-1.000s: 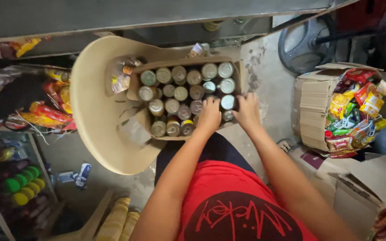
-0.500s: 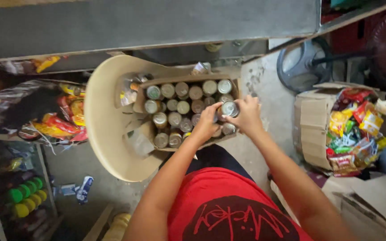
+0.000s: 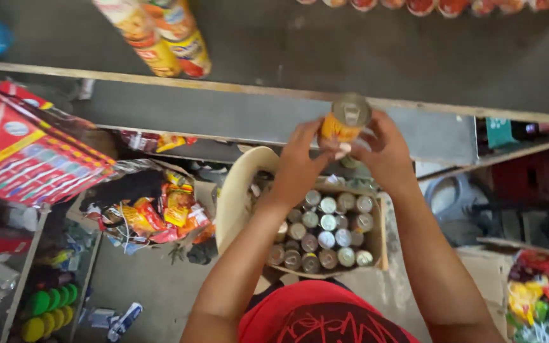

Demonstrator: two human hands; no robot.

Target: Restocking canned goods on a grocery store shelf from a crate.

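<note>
So far one can [image 3: 344, 124] is out, clasped between left hand [image 3: 300, 162] and right hand [image 3: 385, 155] at the shelf [image 3: 236, 117]; the box [image 3: 379, 238] below holds many cans.

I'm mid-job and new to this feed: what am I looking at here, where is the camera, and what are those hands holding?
There is no machine: these are one person's two bare hands, filmed by a camera worn on their head, looking down. The left hand and right hand together hold a yellow-sided metal can with a pull-tab lid, raised in front of a grey shelf with a wooden edge. Below, an open brown cardboard box holds rows of similar silver-topped cans and sits on a beige plastic chair. Bright snack packets lie at the left.
</note>
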